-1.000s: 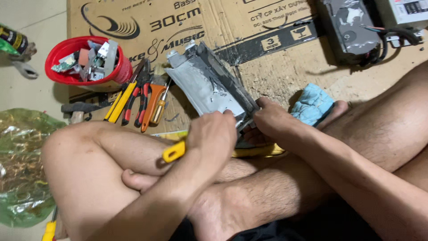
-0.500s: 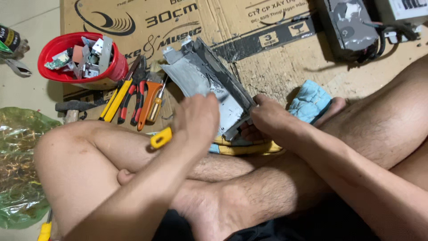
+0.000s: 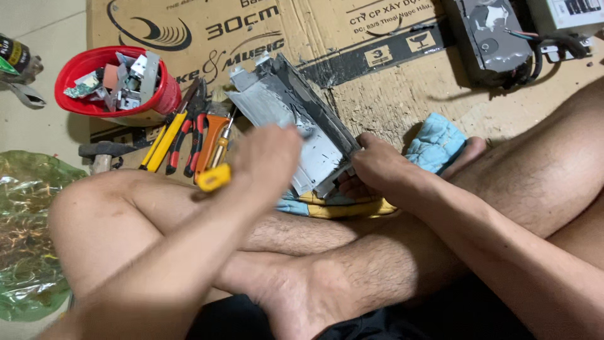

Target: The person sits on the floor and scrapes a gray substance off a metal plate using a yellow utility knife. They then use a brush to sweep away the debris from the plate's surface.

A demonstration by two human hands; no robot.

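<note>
I sit cross-legged on the floor. My left hand point(image 3: 267, 154) is closed around a tool with a yellow handle point(image 3: 214, 178), its end sticking out below my fist, and it hovers over a grey metal casing point(image 3: 289, 123). My right hand point(image 3: 377, 167) grips the near right corner of that casing and holds it tilted on my leg. Under the casing lies a yellow and blue cloth point(image 3: 333, 204).
A red bowl point(image 3: 160, 101) of metal scraps stands at the far left on flattened cardboard point(image 3: 390, 107). Pliers and screwdrivers point(image 3: 195, 135) lie beside it, with a hammer point(image 3: 104, 151). A light blue cloth point(image 3: 437, 141), grey electronic boxes point(image 3: 491, 34) and a green plastic bag point(image 3: 28, 233) are around.
My left hand with the yellow-handled tool has shifted left and up across the casing. The view has drifted slightly; the right hand keeps its grip.
</note>
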